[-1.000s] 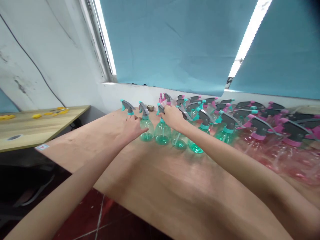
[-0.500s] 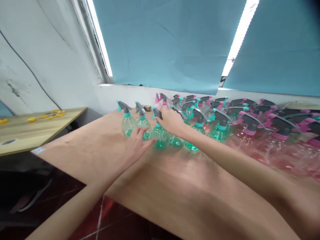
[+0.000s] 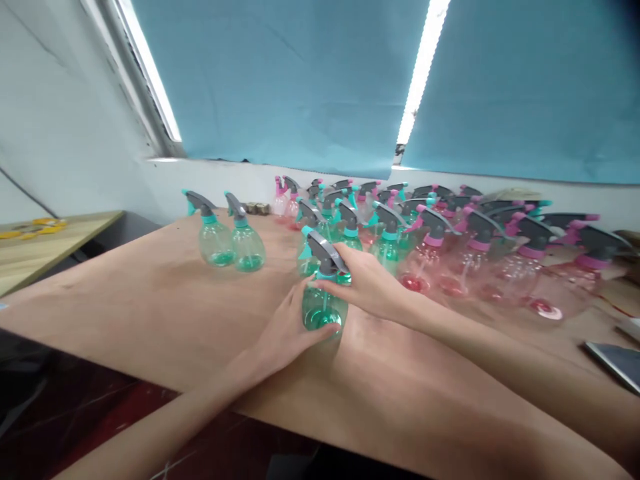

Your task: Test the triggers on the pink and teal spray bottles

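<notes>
Between my hands is a green spray bottle (image 3: pixel 324 310) with a grey and teal trigger head, upright near the front of the table. My left hand (image 3: pixel 285 331) wraps around the lower body, its thumb across the front. Around the neck, just under the trigger head, my right hand (image 3: pixel 367 280) is closed; some of its fingers are hidden behind the bottle. Two more green spray bottles, a nearer one (image 3: pixel 249 248) and one beside it (image 3: pixel 215 241), stand apart to the left. Behind the held bottle, other green ones (image 3: pixel 387 245) stand close together.
Pink spray bottles (image 3: pixel 470 267) crowd the right side of the brown table (image 3: pixel 165 287). Small blocks (image 3: pixel 256 208) lie at the back by the wall. A dark flat object (image 3: pixel 615 363) rests at the right edge. Yellow pieces (image 3: pixel 37 228) lie on a side table at left.
The green bottle has come away from the group toward me, with my right hand on its neck. My left hand has moved right and closed on its body. The view has shifted right.
</notes>
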Tool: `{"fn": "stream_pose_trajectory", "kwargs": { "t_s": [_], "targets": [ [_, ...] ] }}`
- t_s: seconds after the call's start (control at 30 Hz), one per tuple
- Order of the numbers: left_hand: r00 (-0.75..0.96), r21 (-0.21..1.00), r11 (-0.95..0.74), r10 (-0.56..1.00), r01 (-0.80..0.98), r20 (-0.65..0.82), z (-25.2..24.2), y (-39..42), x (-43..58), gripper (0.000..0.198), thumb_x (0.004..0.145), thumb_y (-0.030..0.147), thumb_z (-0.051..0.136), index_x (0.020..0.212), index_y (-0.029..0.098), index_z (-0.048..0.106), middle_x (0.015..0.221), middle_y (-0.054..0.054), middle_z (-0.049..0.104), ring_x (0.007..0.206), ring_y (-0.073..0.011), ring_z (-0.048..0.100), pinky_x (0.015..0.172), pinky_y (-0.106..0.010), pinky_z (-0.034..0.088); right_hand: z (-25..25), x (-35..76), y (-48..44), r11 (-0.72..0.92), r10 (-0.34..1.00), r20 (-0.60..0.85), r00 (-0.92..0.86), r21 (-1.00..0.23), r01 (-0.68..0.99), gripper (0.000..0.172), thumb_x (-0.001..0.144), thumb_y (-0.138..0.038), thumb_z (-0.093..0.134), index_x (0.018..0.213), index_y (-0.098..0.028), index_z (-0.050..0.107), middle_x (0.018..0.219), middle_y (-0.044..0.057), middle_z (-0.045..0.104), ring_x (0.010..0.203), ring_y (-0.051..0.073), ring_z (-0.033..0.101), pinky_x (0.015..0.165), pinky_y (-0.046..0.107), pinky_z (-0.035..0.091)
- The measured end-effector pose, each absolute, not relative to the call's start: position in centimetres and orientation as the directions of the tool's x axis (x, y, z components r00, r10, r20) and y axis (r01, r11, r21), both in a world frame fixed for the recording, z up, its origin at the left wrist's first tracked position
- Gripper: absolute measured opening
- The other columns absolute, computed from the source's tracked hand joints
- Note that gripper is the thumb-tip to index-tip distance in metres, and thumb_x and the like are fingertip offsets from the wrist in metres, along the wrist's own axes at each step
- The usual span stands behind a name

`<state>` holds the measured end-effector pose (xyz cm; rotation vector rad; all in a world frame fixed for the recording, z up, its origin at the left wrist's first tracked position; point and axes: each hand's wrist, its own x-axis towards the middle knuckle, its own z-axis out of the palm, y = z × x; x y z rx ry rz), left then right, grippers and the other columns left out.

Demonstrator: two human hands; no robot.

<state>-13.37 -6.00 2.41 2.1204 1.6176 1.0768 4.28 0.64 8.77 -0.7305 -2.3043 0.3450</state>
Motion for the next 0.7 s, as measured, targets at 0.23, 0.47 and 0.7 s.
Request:
{"fn": "stream_pose_trajectory", "kwargs": {
  "t_s": [0.23,0.47,0.7],
  "targets": [
    [0.350,0.689,-0.522,0.852,0.503,0.390,0.5,-4.3,-5.6,0.084,0.076,0.048,0.075,0.142,0.028,0.027,0.140,-0.011,0.046,0.133,-0.0313,0.040,0.107,-0.050,0.036,5.9,11.3,0.4,0.631,0.745,0.490,-0.453,-0.739,0.236,0.046,0.076,-0.039,0.070,0.113,-0.020,0.051,0.103,0.006,0.062,0.084,0.019,0.062,0.071,0.033,0.050],
    [0.419,0.699,-0.565,0.816,0.438,0.398,-0.1,-2.4,0.4,0.094,0.067,0.057,0.079,0.140,0.022,0.031,0.133,-0.014,0.049,0.122,-0.0387,0.048,0.099,-0.056,0.041,5.1,16.1,0.5,0.496,0.867,0.437,-0.239,-0.808,0.319,0.033,0.071,-0.019,0.057,0.104,-0.024,0.057,0.096,0.003,0.065,0.084,0.020,0.065,0.070,0.034,0.054],
    [0.548,0.622,-0.630,0.756,0.464,0.358,-0.5,-1.1,0.0,0.098,0.071,0.061,0.075,0.146,0.027,0.022,0.136,-0.014,0.046,0.122,-0.0372,0.047,0.098,-0.054,0.043,6.9,17.5,0.5,0.537,0.821,0.438,-0.367,-0.811,0.233,0.043,0.069,-0.016,0.051,0.110,-0.027,0.059,0.095,0.002,0.066,0.090,0.020,0.064,0.085,0.039,0.053]
  ]
}}
